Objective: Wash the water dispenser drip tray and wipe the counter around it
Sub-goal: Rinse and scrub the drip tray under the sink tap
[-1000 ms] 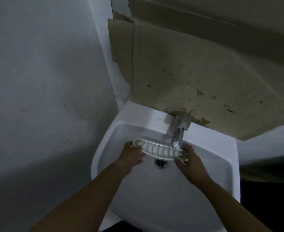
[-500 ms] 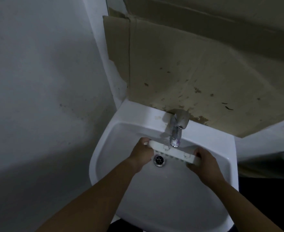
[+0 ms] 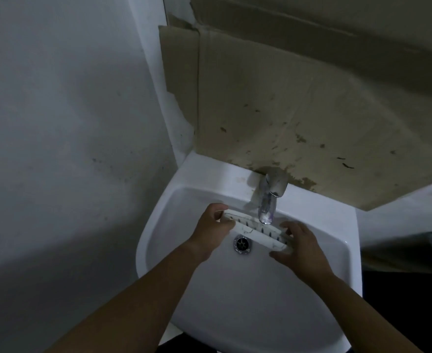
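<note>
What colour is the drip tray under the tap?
White, with a row of dark slots; the drip tray shows in the head view.

2 hands (left hand, right hand), 1 drip tray, 1 sink, 1 tap, 1 drain

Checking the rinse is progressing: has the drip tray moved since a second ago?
Yes. The drip tray has turned over under the tap.

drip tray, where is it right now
In the head view the drip tray is held over the sink between the left hand and right hand, just under the tap, above the drain.
</note>
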Available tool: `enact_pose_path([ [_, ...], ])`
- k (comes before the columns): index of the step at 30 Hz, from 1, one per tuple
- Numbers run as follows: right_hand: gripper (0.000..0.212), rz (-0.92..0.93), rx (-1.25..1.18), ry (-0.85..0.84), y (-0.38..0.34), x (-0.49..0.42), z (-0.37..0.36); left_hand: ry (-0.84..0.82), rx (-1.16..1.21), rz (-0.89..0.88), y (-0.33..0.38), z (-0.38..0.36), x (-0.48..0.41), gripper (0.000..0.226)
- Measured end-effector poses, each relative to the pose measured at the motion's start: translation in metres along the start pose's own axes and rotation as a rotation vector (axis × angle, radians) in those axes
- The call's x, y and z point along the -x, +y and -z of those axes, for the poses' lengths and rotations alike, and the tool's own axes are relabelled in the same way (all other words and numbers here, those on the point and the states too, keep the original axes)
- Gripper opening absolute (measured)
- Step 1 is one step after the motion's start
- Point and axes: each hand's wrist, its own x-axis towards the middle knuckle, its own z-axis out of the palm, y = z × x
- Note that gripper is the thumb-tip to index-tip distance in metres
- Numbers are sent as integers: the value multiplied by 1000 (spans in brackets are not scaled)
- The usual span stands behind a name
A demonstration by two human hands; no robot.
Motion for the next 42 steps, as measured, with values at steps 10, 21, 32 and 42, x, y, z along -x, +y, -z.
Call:
enact_pose_path([
  [10,71,117,86,41,-17,-4,-2,-6,221,220,0,8,7,28],
  [21,99,199,-14,228,-63,9,35,-3,240,165,8,23,13,28],
  [32,79,451,258,238,-88,8,47,57,190,117,16,28,24,32],
  [42,96,399,296,93,-87,23,44,70,216,98,22,61,46,31],
])
